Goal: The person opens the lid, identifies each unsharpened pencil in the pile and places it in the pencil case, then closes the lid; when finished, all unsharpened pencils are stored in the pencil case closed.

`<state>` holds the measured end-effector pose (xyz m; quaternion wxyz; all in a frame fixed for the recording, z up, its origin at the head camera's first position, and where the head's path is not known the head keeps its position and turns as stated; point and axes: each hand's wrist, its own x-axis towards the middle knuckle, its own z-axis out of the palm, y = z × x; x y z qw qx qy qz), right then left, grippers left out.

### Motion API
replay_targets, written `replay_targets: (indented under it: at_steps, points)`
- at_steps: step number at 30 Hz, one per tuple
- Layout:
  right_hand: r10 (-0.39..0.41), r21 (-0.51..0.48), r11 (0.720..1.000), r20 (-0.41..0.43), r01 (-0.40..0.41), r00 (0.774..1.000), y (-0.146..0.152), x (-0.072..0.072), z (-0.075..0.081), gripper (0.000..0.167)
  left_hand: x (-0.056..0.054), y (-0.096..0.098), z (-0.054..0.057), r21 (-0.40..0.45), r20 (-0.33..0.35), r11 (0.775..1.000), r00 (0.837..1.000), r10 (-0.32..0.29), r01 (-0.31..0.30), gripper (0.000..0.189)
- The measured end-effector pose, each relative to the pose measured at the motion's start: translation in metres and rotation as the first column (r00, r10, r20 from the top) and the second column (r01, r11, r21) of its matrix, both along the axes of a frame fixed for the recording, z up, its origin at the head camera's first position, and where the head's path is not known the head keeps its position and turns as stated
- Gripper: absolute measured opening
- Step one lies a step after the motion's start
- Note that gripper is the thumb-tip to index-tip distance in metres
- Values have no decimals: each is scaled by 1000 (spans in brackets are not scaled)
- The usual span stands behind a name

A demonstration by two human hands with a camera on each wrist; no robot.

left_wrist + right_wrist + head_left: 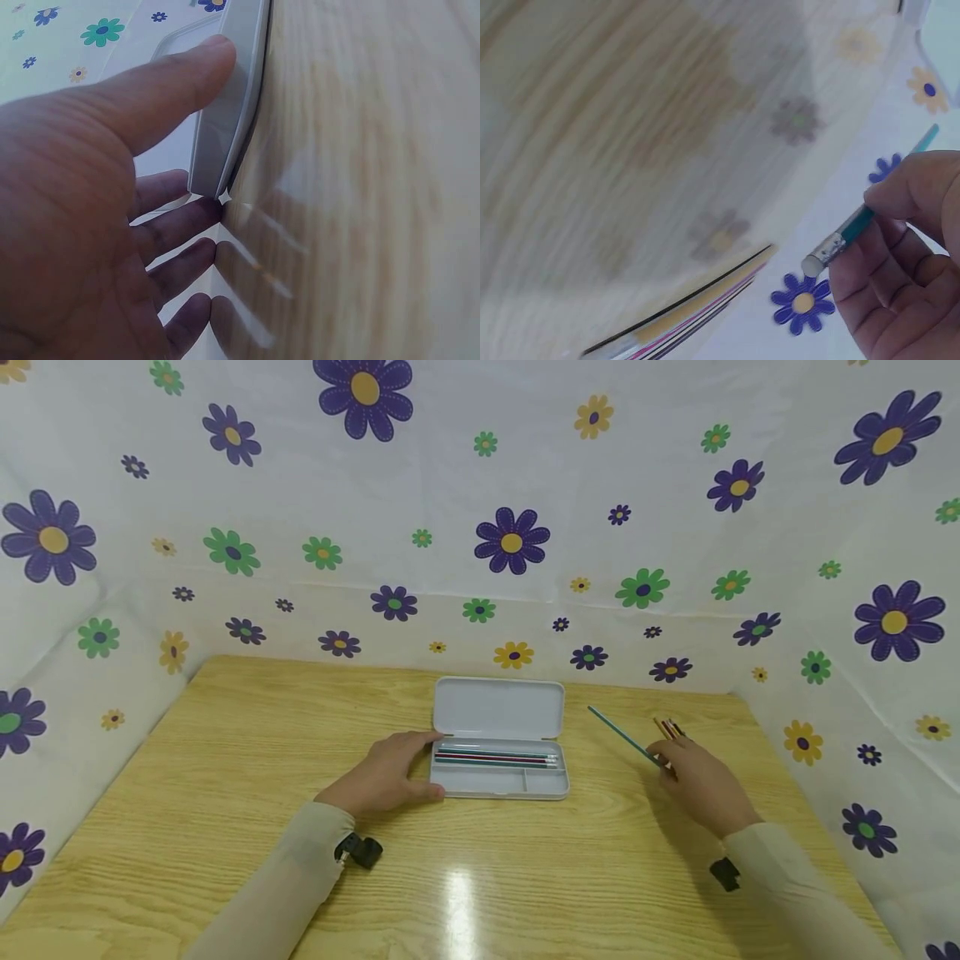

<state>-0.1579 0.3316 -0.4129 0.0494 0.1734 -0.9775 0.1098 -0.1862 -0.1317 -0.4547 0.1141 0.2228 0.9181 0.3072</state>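
A white pencil case point(498, 783) lies with its lid point(498, 708) raised at the back. Several green and red pencils point(491, 757) are in its long rear compartment. My left hand point(386, 774) holds the case's left end, thumb on the front wall point(225, 127) and fingers at the far side. My right hand point(701, 781) is off to the right of the case. Its thumb and fingers pinch a green pencil point(855, 223) near the end with the silver ferrule and pale eraser. The pencil's other end points up and left, toward the case.
Several loose pencils point(664, 728) lie together on the wooden table point(300, 727) just beyond my right hand. A white flower-patterned cloth point(420, 485) stands around the back and sides. The case's front row has a long compartment point(480, 779) and a short one at right.
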Motion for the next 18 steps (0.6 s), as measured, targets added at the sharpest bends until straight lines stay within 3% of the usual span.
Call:
replay_targets:
  at_steps: [10, 18]
  points:
    - [67, -20, 997, -67, -68, 995, -46, -3, 5, 23, -1, 0, -2, -5, 0, 1000, 1000, 1, -1, 90]
    - [161, 43, 987, -100, -158, 982, -94, -11, 7, 24, -1, 0, -2, -9, 7, 1000, 1000, 4, -4, 90]
